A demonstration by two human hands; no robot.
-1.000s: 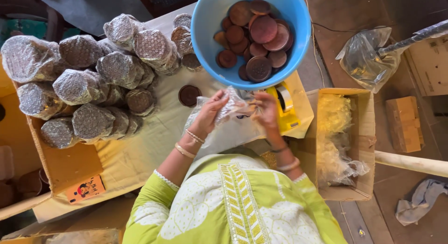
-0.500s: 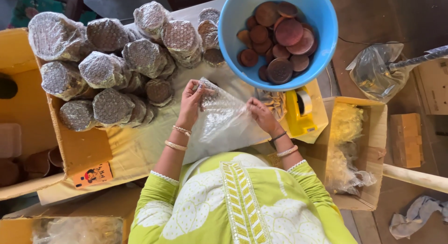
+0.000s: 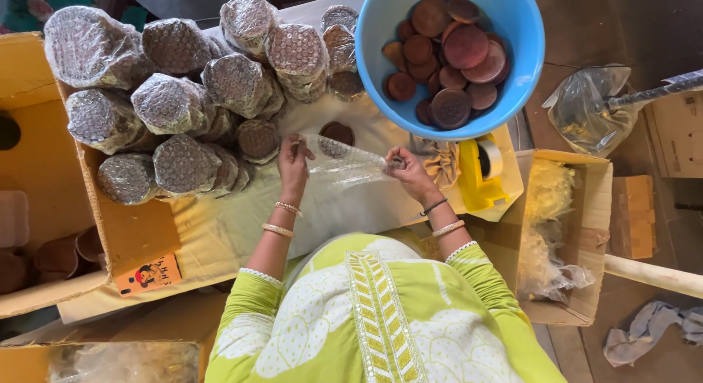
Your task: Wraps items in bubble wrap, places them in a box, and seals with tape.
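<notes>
One blue bowl [image 3: 523, 53]; one yellow tape dispenser [image 3: 480, 181]; two hands; one bubble-wrap sheet [image 3: 344, 163]; one rag [image 3: 648, 332].

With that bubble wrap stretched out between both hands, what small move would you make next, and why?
Probably lay the bubble wrap sheet flat on the cloth: the left hand and right hand hold it spread, and a bare brown disc lies just behind, unwrapped.

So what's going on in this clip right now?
A person in a green patterned top holds a clear sheet of bubble wrap stretched between the left hand and right hand over a cloth-covered table. A dark round clay disc lies just beyond the sheet. More such discs fill the blue plastic tub, and a heap of bubble-wrapped bundles sits to the left. A yellow tape dispenser stands beside the right hand.
</notes>
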